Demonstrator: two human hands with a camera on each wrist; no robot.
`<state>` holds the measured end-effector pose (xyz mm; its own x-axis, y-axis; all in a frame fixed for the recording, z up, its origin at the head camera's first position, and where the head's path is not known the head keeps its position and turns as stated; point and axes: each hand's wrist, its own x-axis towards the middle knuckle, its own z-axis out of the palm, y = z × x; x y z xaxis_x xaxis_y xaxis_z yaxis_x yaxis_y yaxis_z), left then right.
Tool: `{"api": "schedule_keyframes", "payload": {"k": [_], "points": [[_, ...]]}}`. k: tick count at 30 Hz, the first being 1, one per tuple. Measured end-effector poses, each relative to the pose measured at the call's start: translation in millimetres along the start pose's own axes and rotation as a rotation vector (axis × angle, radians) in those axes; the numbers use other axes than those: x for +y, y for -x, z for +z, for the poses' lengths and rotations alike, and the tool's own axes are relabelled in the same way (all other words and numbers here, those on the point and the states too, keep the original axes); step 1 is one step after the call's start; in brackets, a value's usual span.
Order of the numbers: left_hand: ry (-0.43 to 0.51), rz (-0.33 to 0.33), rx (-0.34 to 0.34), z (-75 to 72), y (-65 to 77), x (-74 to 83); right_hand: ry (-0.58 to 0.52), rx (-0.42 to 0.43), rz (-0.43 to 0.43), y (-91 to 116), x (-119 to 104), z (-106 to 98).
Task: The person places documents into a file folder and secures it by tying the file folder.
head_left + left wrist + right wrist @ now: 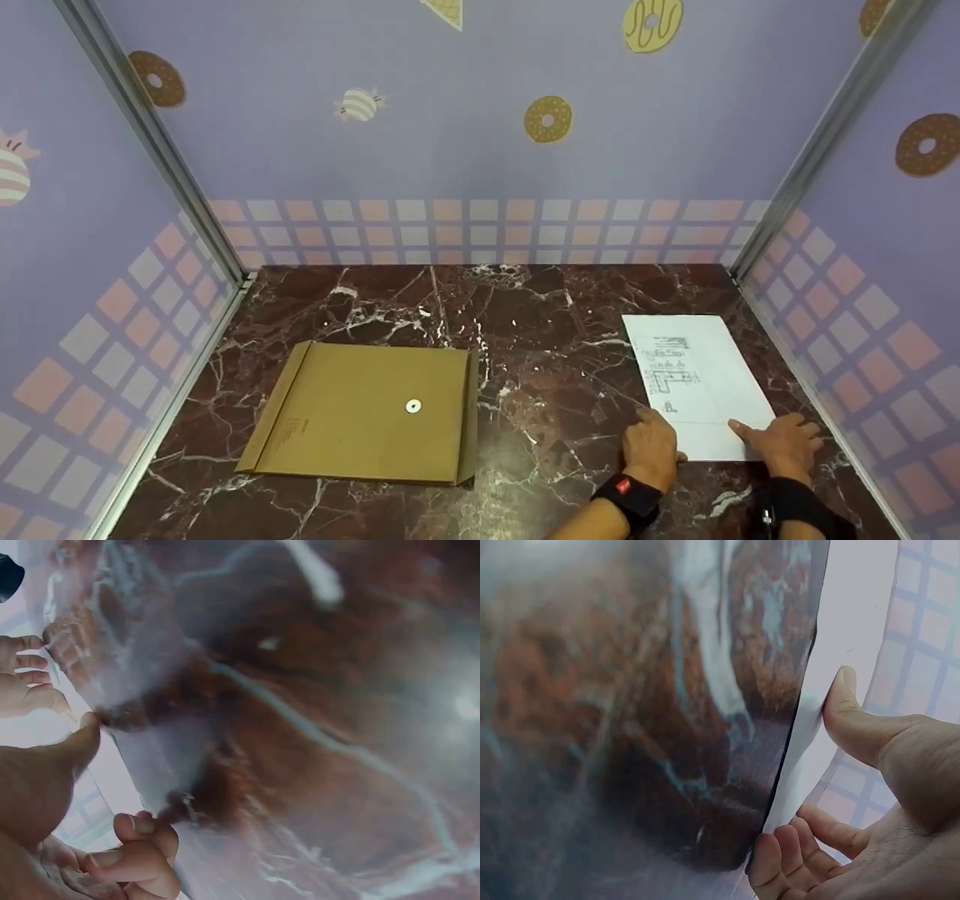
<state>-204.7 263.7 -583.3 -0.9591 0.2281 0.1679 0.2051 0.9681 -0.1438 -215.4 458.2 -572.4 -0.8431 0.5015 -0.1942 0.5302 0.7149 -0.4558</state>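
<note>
Bench (547, 375) spans the lower frame; brown envelope (375, 412) lower left. Printed paper (712, 382) lower right: probably light, floppy, creases easily; best held by opposite edges. Right hand (786, 448) spread, thumb on it; left hand (649, 448) curled at its left edge, can't tell if pinching.

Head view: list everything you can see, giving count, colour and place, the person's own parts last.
document envelope: one, brown, tabletop's left
round button: one, white, on the envelope
printed drawing sheet: one visible, white with dark print, tabletop's right
marble-patterned tabletop: one, dark red-brown, white-veined, under both
patterned walls: three, purple with pink-and-white checks, back and sides
doughnut pictures: five, brown or yellow, on walls
candy pictures: two, pale striped, back and left walls
cone picture: one, yellowish, back wall's top
metal posts: two, grey, back corners
wristbands: two, black, on wrists
left hand: one, sheet's left edge
right hand: one, sheet's right edge
</note>
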Motion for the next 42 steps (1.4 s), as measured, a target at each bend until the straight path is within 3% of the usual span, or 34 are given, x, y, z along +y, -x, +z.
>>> {"api": "schedule_keyframes", "payload": {"k": [10,17,25,34,42], "points": [[0.000,-0.005,0.108,-2.4,-2.1,8.3,-0.017,0.013,-0.012,2.2,-5.1,0.3],[0.065,0.006,0.068,-2.3,-3.6,6.3,-0.019,-0.019,-0.028,0.7,-5.6,-1.3],[0.090,0.033,0.050,-1.6,-1.7,3.9,-0.068,0.143,-0.141,5.6,-4.5,-2.7],[0.176,0.099,0.090,3.0,2.4,-5.4,-0.168,0.159,-0.093,12.0,-0.6,-4.1],[0.322,0.088,0.137,12.1,2.8,-18.7,-0.167,0.215,-0.116,15.4,-2.5,-3.2]]}}
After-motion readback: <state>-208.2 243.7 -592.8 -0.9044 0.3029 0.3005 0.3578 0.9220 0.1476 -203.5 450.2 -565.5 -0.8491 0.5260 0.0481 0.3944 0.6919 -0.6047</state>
